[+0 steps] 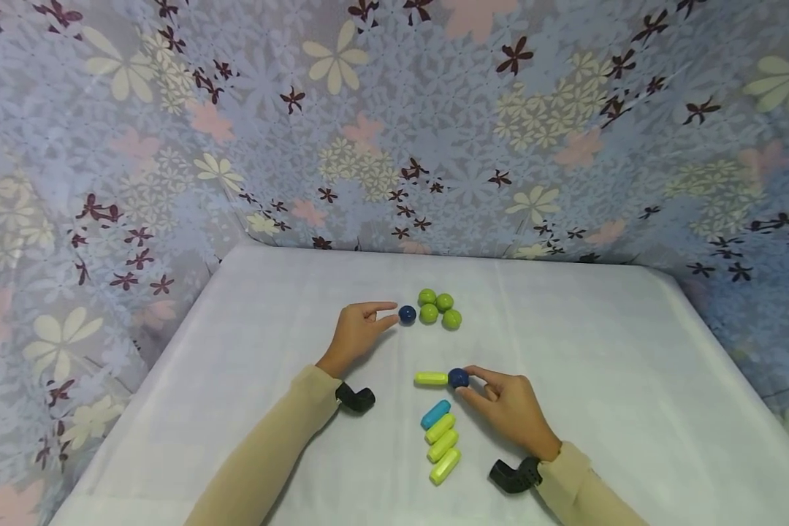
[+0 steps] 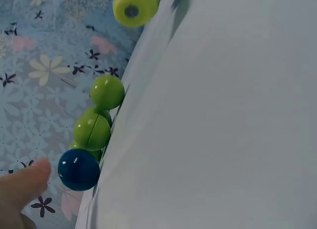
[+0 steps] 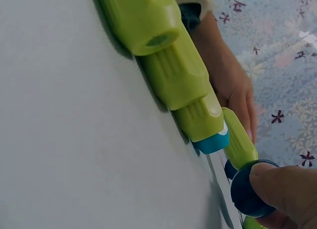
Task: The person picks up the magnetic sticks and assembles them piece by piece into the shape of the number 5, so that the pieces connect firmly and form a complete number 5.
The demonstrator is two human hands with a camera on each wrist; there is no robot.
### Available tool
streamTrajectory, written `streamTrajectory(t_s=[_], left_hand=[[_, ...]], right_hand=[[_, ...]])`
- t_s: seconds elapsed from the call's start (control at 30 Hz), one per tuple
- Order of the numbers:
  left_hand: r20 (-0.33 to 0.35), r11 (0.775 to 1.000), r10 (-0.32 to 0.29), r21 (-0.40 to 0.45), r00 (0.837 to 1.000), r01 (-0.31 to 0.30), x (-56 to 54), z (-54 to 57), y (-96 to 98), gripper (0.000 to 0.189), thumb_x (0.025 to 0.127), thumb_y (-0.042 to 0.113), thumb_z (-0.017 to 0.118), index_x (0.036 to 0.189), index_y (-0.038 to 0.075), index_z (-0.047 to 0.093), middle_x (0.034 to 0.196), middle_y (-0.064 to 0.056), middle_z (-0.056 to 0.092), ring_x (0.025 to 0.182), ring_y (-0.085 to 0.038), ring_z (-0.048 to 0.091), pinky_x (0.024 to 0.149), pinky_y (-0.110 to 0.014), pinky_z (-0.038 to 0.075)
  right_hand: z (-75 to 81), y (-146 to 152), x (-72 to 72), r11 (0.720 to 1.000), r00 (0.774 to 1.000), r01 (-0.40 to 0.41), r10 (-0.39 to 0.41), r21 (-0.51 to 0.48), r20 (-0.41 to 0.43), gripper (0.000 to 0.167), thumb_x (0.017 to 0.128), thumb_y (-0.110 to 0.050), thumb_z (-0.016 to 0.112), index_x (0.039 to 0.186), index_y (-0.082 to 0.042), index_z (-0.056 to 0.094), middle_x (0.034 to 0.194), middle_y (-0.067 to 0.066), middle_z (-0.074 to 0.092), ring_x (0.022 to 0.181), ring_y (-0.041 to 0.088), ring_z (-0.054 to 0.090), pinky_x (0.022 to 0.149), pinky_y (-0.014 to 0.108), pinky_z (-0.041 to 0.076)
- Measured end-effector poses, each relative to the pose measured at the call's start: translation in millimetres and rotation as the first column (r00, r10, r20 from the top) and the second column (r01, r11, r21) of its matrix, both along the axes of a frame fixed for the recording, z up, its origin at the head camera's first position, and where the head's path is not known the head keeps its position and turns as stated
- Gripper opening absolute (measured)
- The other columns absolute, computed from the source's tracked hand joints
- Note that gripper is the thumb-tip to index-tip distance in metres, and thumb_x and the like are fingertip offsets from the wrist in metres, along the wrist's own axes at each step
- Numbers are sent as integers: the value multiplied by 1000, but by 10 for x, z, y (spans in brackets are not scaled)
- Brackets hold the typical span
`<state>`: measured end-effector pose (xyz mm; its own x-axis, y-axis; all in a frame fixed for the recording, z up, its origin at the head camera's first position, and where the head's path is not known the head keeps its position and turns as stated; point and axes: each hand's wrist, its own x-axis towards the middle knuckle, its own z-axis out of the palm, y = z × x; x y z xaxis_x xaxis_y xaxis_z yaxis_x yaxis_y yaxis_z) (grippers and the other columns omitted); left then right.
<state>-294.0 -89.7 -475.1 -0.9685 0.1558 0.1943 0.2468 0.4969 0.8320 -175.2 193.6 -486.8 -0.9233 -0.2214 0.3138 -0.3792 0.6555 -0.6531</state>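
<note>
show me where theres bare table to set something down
Bare white tabletop spreads right of the green balls and right hand, and left of the left hand and left sleeve. Crowded: the middle, with green balls, dark blue balls, a lone green stick and four sticks in a row.

Is a white-covered bench (image 1: 565, 336), bearing four clustered green balls (image 1: 429, 313) with a dark blue ball (image 1: 407, 315) just beside them. Carries, nearer the front, a slanting row of one bright blue stick (image 1: 436, 414) and three yellow-green sticks (image 1: 443, 445); between, holds a lone yellow-green stick (image 1: 430, 378), end against a second dark blue ball (image 1: 458, 378).
</note>
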Motion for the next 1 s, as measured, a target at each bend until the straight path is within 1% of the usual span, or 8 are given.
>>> streamTrajectory(t_s=[0.13, 0.27, 0.37, 0.6, 0.7, 0.83, 0.9, 1.0], left_hand=[[11, 999, -8, -41, 1000, 9, -100, -25, 41, 36, 92, 32, 80, 124, 15, 76, 54, 5, 33, 52, -10, 28, 55, -27, 30], [9, 998, -15, -67, 1000, 16, -134, -23, 62, 39, 90, 34, 81, 124, 14, 76, 53, 5, 34, 51, -11, 29, 55, -29, 31], [23, 996, -18, -89, 1000, 20, -143, -23, 71, 41, 88, 35, 82, 124, 16, 76, 54, 5, 36, 52, -11, 32, 56, -29, 32], [51, 992, -29, -120, 998, 35, -150, -45, 109, 39, 86, 35, 85, 121, 20, 78, 57, 4, 41, 55, -11, 37, 58, -30, 35], [57, 991, -30, -126, 998, 37, -145, -59, 98, 38, 87, 36, 84, 122, 20, 78, 57, 5, 41, 56, -11, 38, 64, -30, 39], [47, 990, -45, -131, 998, 50, -113, -65, 72, 38, 88, 36, 83, 121, 17, 78, 58, 6, 41, 59, -10, 39, 76, -32, 44], [25, 990, -51, -131, 998, 54, -85, -68, 51, 37, 88, 35, 83, 119, 15, 78, 57, 5, 40, 58, -11, 39, 75, -33, 44], [-15, 988, -57, -142, 998, 54, -33, -91, 17, 36, 88, 35, 83, 117, 13, 79, 54, 5, 40, 54, -10, 37, 68, -31, 43]], right_hand=[[-2, -23, 2, 1000, 1000, 7, -7, -4, 11, 36, 89, -32, 82, 117, -10, 77, 49, -18, 31, 44, -2, 28, 45, 21, 26], [-5, -39, 2, 1000, 1000, 9, -9, 10, 7, 36, 90, -32, 81, 117, -9, 77, 50, -18, 31, 44, -2, 28, 46, 21, 26], [-9, -44, 1, 1000, 1000, 7, -7, 21, 0, 37, 90, -31, 81, 118, -7, 77, 50, -18, 31, 44, -2, 28, 45, 21, 26], [-16, -19, 8, 999, 1000, 4, -5, 45, 7, 38, 91, -33, 80, 119, -7, 76, 50, -18, 31, 45, -2, 28, 46, 21, 27], [-24, -21, 10, 997, 1000, 18, -19, 71, 5, 38, 91, -33, 80, 119, -8, 76, 50, -17, 31, 45, -1, 28, 46, 21, 27], [-28, -22, 17, 995, 999, 34, -34, 93, 6, 39, 91, -32, 81, 120, -7, 76, 49, -18, 31, 44, -1, 28, 46, 21, 26], [-24, -24, 21, 995, 1000, 30, -30, 94, 8, 40, 91, -33, 80, 121, -6, 76, 49, -18, 31, 44, -1, 28, 46, 21, 26], [-10, -21, 25, 995, 1000, 31, -31, 96, -3, 40, 91, -32, 80, 121, -6, 75, 50, -17, 31, 44, -1, 28, 46, 21, 26]])
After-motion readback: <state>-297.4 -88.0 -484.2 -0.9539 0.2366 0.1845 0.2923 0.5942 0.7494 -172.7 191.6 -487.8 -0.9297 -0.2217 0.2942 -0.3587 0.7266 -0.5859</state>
